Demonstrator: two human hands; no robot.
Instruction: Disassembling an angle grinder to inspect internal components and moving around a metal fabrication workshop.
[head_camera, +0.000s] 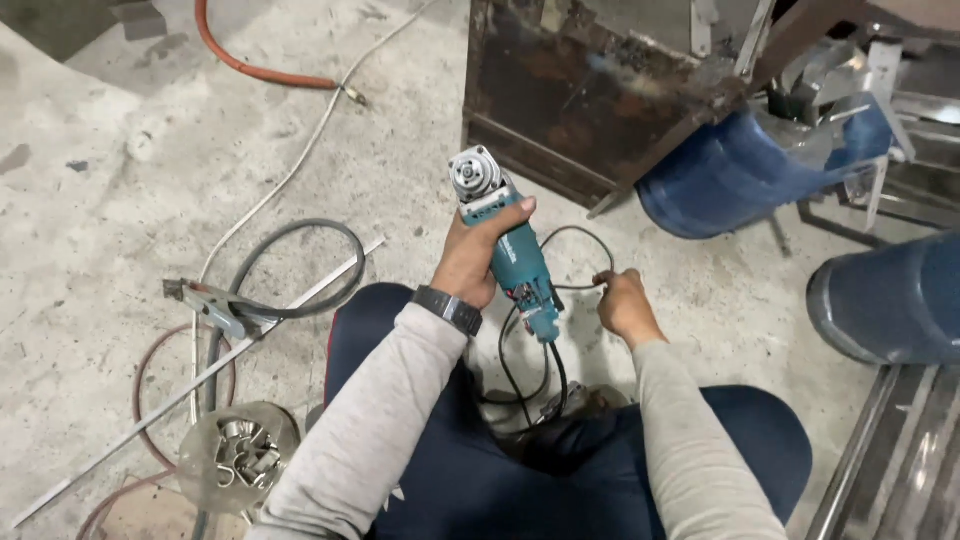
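knees (600, 470) | left hand (470, 265) grips angle grinder (505, 240) | right hand (625, 305) pinches cord (570, 285)

Even, fairly bright diffuse light, no hard source visible. Concrete floor (120, 200) left of the left hand's (470, 265) grip reads pale, slightly washed out. Shadows soft: faint one under the grey cable loop (300, 270), darker patch between the knees, below the grip. Small glare on the grinder's (505, 245) bare metal head, just above the grip, & on steel bars far right. Rusty box (570, 100) above the grip stays dim. Mild wide-angle stretch at edges; sharpness OK overall, slight softness at corners.
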